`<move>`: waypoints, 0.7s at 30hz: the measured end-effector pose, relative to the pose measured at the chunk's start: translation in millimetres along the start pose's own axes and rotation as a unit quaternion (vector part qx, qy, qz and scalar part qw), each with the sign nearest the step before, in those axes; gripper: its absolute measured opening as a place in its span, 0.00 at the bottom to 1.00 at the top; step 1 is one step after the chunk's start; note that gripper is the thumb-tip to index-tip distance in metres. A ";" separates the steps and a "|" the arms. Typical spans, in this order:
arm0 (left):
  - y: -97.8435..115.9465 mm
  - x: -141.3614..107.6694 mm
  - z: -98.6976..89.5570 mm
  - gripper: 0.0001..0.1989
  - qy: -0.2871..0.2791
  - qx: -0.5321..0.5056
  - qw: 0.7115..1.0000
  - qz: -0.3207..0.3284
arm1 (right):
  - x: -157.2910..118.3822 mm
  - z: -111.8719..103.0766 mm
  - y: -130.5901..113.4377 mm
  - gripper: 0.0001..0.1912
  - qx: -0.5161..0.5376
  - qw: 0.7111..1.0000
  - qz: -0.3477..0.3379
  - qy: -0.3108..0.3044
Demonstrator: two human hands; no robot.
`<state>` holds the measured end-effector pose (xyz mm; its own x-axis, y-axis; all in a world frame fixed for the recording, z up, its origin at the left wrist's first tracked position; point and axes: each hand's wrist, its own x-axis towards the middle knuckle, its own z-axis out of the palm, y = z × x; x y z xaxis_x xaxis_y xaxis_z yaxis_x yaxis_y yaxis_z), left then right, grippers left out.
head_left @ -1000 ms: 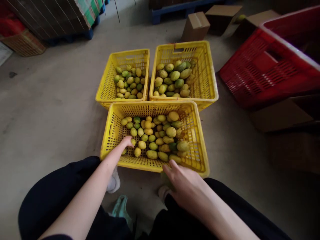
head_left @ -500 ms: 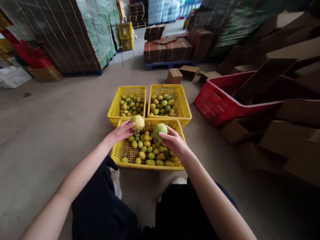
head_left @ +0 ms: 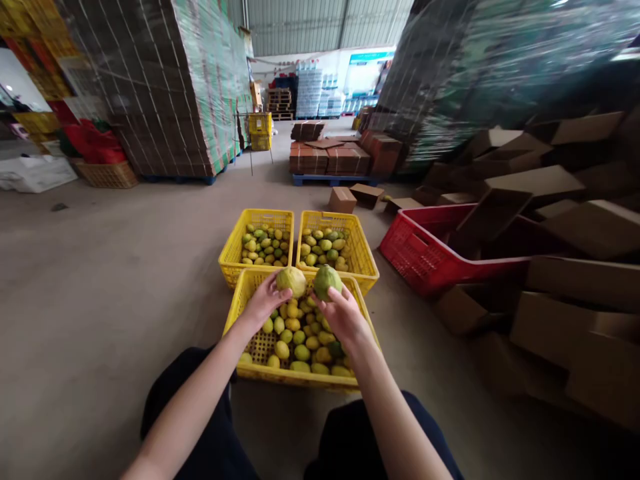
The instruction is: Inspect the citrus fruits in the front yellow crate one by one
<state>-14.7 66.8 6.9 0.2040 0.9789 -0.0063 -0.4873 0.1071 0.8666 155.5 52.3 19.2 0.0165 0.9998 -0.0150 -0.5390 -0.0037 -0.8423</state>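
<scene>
My left hand is closed round a large yellowish fruit, over the back of the near yellow crate. Just right of it, my right hand grips a greener fruit. A small gap separates the two fruits. Below them, several smaller yellow and green fruits lie in the near crate, mostly in its middle and right part. Behind stand two more yellow crates, one at the left and one at the right, each holding similar small fruits.
A red crate with cardboard stands at the right, beside a heap of open boxes. Farther back are flattened cartons on a blue pallet, a small box and tall wrapped stacks. My knees flank the near crate.
The camera view has tilted up, so the crates appear lower. Both hands have come closer together, each still holding its fruit, and the right-hand fruit is turned differently.
</scene>
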 end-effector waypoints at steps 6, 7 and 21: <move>9.5 -1.7 3.7 0.32 0.026 0.059 0.994 0.092 | -1.6 11.2 1.4 0.25 -0.101 0.994 -0.027 -0.018; 10.3 -1.7 4.1 0.32 0.032 0.057 0.994 0.091 | -1.6 12.0 0.9 0.25 -0.118 0.992 -0.030 -0.022; 5.1 -14.2 14.6 0.23 0.100 0.006 0.994 0.039 | -2.0 21.2 16.0 0.22 -0.126 0.992 -0.032 0.004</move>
<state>-7.7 50.9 18.7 -0.0073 0.9993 -0.0376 -0.4843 0.0294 0.8744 129.0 50.7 17.2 0.0506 0.9980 0.0390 -0.3092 0.0528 -0.9495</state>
